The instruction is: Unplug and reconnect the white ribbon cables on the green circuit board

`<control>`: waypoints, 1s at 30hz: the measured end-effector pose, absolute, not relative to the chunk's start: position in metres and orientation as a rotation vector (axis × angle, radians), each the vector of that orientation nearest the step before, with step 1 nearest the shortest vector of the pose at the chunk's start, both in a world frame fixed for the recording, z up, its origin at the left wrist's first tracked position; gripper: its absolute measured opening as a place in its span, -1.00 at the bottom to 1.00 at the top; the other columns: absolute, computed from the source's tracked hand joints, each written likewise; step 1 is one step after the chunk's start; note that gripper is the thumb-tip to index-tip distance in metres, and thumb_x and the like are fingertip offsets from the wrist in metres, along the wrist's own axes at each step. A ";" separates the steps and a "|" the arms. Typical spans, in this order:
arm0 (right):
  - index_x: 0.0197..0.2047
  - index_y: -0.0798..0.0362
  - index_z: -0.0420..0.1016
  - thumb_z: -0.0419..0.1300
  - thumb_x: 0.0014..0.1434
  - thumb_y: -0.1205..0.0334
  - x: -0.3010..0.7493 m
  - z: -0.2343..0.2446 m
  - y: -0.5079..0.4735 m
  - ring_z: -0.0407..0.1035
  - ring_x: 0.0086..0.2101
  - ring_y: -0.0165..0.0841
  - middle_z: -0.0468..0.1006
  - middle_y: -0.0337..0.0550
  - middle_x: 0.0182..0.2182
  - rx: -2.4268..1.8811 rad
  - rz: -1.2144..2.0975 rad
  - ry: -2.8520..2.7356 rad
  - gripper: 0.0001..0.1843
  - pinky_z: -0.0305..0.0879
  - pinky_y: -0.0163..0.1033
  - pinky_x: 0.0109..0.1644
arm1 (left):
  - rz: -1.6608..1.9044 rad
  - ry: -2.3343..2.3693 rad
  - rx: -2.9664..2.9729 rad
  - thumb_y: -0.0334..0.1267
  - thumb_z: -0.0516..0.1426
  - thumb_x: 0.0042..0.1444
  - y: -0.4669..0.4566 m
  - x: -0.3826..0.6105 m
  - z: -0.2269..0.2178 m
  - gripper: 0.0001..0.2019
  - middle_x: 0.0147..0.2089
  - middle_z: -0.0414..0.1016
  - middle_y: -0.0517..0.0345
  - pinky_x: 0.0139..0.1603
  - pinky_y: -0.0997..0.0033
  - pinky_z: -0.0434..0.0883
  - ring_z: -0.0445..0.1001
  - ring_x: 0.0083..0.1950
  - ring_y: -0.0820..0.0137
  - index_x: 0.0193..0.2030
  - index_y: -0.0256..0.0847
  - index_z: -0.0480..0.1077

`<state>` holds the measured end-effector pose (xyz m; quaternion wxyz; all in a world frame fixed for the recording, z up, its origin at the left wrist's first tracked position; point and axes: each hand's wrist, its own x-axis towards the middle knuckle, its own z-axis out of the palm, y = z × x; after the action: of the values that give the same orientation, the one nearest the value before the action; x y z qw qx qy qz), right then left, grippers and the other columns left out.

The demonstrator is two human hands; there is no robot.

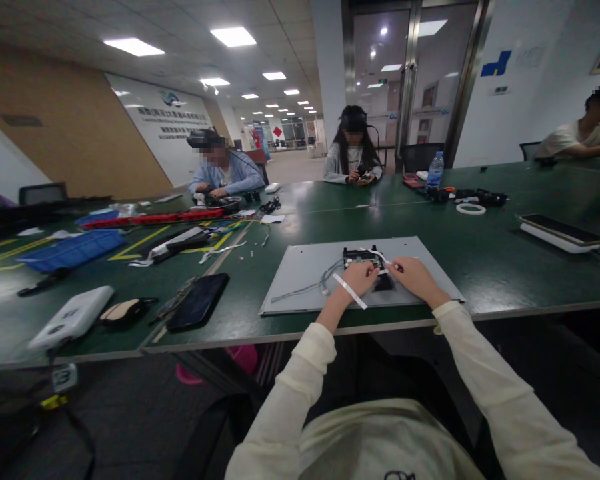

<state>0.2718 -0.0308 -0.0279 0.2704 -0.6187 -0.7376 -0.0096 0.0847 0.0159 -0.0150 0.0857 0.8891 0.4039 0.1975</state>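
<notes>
A grey flat panel (305, 267) lies at the table's near edge, with a black part with a circuit board (353, 254) on it. Over that part my left hand (359, 278) is closed, its fingertips at the board; what they grip is too small to make out. One white strip (350, 291) crosses my left wrist. My right hand (414, 277) is closed in a pinch on the end of another thin white strip (379, 254), which curves toward the black part. Grey cables (300, 291) trail left across the panel.
Left of the panel lie a black phone (199, 302), a white device (73, 317) and a blue tray (73, 250). At right a dark phone-like slab (563, 229) rests on a white base. A water bottle (435, 171) and a white ring (471, 209) stand farther back. Several people sit around the table.
</notes>
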 end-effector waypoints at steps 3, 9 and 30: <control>-0.45 0.06 0.41 -0.01 0.31 0.06 0.271 -0.029 -0.031 0.34 -0.40 -0.37 0.52 -0.13 -0.45 -1.716 -0.022 -1.990 -0.62 0.00 -0.31 -0.32 | 0.496 1.261 2.669 -0.11 -0.02 0.26 0.012 0.085 -0.011 -0.67 -0.35 0.54 0.09 -0.26 0.44 0.31 0.49 -0.28 0.35 -0.33 -0.22 0.49; -0.43 0.07 0.48 0.06 0.26 0.06 0.269 -0.031 -0.030 0.39 -0.36 -0.37 0.56 -0.10 -0.41 -1.794 -0.057 -2.027 -0.65 0.01 -0.32 -0.32 | 0.355 1.360 2.691 -0.08 0.01 0.23 0.003 0.088 -0.005 -0.68 -0.30 0.57 0.06 -0.22 0.41 0.37 0.52 -0.20 0.30 -0.28 -0.21 0.51; -0.30 0.04 0.44 0.10 0.24 0.12 0.259 -0.025 -0.038 0.41 -0.28 -0.30 0.56 -0.09 -0.32 -2.002 -0.111 -2.047 -0.80 0.02 -0.29 -0.31 | 0.258 1.597 2.661 -0.16 0.02 0.19 -0.014 0.097 0.002 -0.70 -0.20 0.57 -0.06 -0.13 0.33 0.46 0.55 -0.11 0.23 -0.20 -0.27 0.52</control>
<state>0.2589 -0.0378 -0.0253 0.1377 -0.6919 -0.7077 -0.0383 0.0973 -0.0142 0.0018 0.0137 0.8544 0.5128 0.0829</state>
